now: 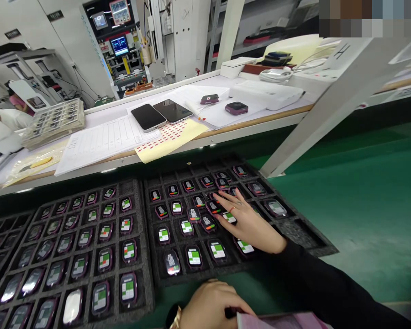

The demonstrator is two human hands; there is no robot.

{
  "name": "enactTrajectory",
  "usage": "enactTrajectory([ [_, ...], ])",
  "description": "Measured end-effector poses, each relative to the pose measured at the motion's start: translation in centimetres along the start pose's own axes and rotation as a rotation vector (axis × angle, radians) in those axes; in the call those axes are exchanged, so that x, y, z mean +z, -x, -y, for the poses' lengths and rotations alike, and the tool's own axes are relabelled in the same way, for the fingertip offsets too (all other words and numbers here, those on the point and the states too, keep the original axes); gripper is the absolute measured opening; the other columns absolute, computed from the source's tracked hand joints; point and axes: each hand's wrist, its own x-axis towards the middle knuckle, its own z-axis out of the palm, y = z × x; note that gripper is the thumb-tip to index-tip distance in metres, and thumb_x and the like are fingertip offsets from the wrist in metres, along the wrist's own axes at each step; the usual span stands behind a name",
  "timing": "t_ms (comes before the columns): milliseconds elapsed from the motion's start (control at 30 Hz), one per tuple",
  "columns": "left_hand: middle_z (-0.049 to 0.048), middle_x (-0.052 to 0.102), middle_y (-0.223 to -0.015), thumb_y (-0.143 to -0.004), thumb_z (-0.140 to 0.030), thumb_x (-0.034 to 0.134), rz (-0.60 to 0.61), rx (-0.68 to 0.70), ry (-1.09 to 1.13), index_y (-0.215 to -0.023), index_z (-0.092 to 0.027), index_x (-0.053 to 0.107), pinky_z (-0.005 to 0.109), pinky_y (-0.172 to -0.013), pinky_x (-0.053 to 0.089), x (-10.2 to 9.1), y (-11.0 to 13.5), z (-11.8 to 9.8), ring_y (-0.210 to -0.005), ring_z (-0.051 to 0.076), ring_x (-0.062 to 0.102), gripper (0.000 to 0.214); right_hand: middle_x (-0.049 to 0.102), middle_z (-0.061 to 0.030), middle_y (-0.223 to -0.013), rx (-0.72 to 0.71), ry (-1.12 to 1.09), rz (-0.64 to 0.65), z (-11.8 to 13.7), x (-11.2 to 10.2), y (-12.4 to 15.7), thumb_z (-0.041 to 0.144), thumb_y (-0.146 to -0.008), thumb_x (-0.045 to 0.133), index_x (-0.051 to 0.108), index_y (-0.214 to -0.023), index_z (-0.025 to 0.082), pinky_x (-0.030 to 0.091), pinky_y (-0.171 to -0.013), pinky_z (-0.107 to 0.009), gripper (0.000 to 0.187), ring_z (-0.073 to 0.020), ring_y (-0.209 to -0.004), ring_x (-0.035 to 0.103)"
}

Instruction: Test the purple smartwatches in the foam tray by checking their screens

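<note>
My right hand (246,221), in a black sleeve, lies flat and open on the right black foam tray (301,233), fingers spread. Its fingertips touch the small watches (193,257) near the tray's middle. The watches sit one per cell, with lit green, white and red screens. A second foam tray (142,292) of the same watches lies to the left. At the bottom edge, my left hand (210,307) with a gold bracelet is curled shut by the corner of a pink pad (281,320). Something dark shows under its fingers, and I cannot make it out.
A raised shelf behind the trays carries two phones (160,114), printed forms (102,141), a yellow sheet with red stickers (171,137), two purple watches (236,108) and white boxes (267,93). A white slanted strut (315,119) stands right of the trays. Green table surface (363,205) lies to the right.
</note>
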Motion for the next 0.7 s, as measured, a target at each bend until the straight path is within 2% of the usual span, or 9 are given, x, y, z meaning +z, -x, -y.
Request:
enactTrajectory([
  [100, 0.0043, 0.076, -0.089, -0.090, -0.026, 0.072, 0.014, 0.011, 0.000, -0.104, -0.019, 0.078, 0.022, -0.080, 0.045, -0.1, 0.0, 0.2, -0.086, 0.015, 0.071, 0.017, 0.059, -0.0196, -0.138, -0.053, -0.019, 0.017, 0.3, 0.2, -1.2, 0.024, -0.107, 0.041, 0.027, -0.156, 0.014, 0.031, -0.116, -0.070, 0.052, -0.0331, -0.136, 0.050],
  [200, 0.0036, 0.076, -0.090, -0.090, -0.024, 0.072, 0.035, 0.022, 0.003, -0.106, -0.020, 0.077, 0.022, -0.081, 0.045, -0.2, 0.0, 0.4, -0.087, 0.015, 0.071, 0.018, 0.058, -0.0213, -0.139, -0.121, -0.020, 0.025, 0.8, 0.2, -2.2, 0.018, -0.105, 0.040, 0.036, -0.151, 0.011, 0.032, -0.117, -0.068, 0.047, -0.0315, -0.134, 0.052],
  [333, 0.0029, 0.076, -0.091, -0.091, -0.023, 0.070, 0.057, 0.027, -0.013, -0.109, -0.021, 0.076, 0.022, -0.082, 0.046, -0.2, -0.1, 0.6, -0.088, 0.016, 0.071, 0.019, 0.069, -0.0242, -0.119, -0.187, 0.059, 0.090, 1.2, 0.2, -3.3, 0.014, -0.103, 0.039, 0.050, -0.140, -0.003, 0.030, -0.119, -0.068, 0.043, -0.0351, -0.132, 0.054],
  [400, 0.0027, 0.076, -0.092, -0.091, -0.025, 0.069, 0.066, 0.024, -0.025, -0.110, -0.022, 0.075, 0.023, -0.083, 0.046, -0.3, -0.1, 0.6, -0.089, 0.016, 0.071, 0.020, 0.072, -0.0238, -0.109, -0.207, 0.101, 0.134, 1.2, 0.2, -3.9, 0.015, -0.103, 0.040, 0.056, -0.134, -0.007, 0.031, -0.118, -0.067, 0.041, -0.0366, -0.129, 0.056],
  [500, 0.0021, 0.076, -0.094, -0.092, -0.028, 0.069, 0.086, 0.018, -0.043, -0.111, -0.023, 0.074, 0.023, -0.084, 0.047, -0.3, -0.2, 0.5, -0.092, 0.016, 0.071, 0.020, 0.071, -0.0227, -0.114, -0.220, 0.115, 0.171, 1.1, -0.2, -4.7, 0.017, -0.102, 0.043, 0.060, -0.131, -0.004, 0.032, -0.118, -0.066, 0.039, -0.0361, -0.126, 0.058],
  [567, 0.0017, 0.076, -0.095, -0.093, -0.029, 0.068, 0.095, 0.019, -0.047, -0.112, -0.024, 0.074, 0.023, -0.085, 0.047, -0.4, -0.2, 0.5, -0.093, 0.016, 0.071, 0.020, 0.070, -0.0211, -0.119, -0.217, 0.097, 0.152, 0.8, -0.6, -4.9, 0.015, -0.102, 0.043, 0.059, -0.134, 0.000, 0.030, -0.119, -0.067, 0.039, -0.0350, -0.126, 0.058],
  [700, 0.0020, 0.076, -0.095, -0.093, -0.031, 0.068, 0.099, 0.028, -0.048, -0.112, -0.024, 0.074, 0.023, -0.086, 0.047, -0.3, -0.2, 0.7, -0.093, 0.016, 0.071, 0.021, 0.070, -0.0168, -0.122, -0.158, 0.064, 0.055, -0.4, -1.7, -4.8, 0.013, -0.103, 0.039, 0.047, -0.148, 0.004, 0.026, -0.120, -0.069, 0.047, -0.0336, -0.129, 0.057],
])
